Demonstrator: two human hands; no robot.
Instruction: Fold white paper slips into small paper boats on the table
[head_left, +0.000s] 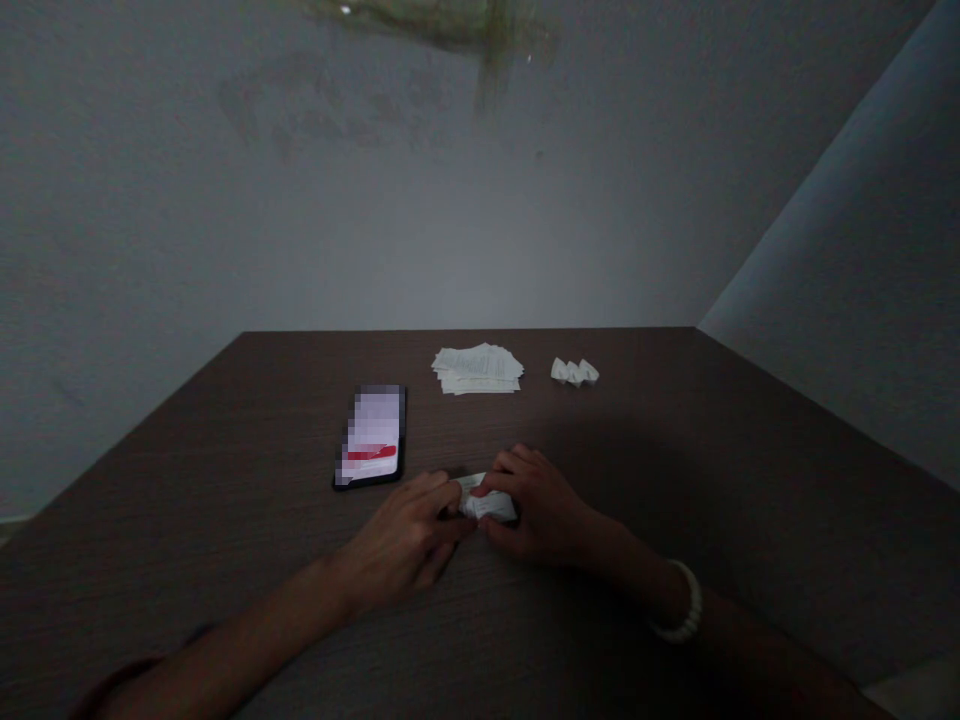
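Fingers [501,484] of both hands pinching folded paper [495,507]

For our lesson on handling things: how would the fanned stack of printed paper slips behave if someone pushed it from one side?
The paper slips would probably slide over one another, being loose and unevenly overlapped. Looking thin, they'd likely bend.

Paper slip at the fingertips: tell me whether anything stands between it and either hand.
Nothing visible does. The left hand and right hand both have fingers on the paper slip; the smartphone lies beyond the left hand, outside the gap.
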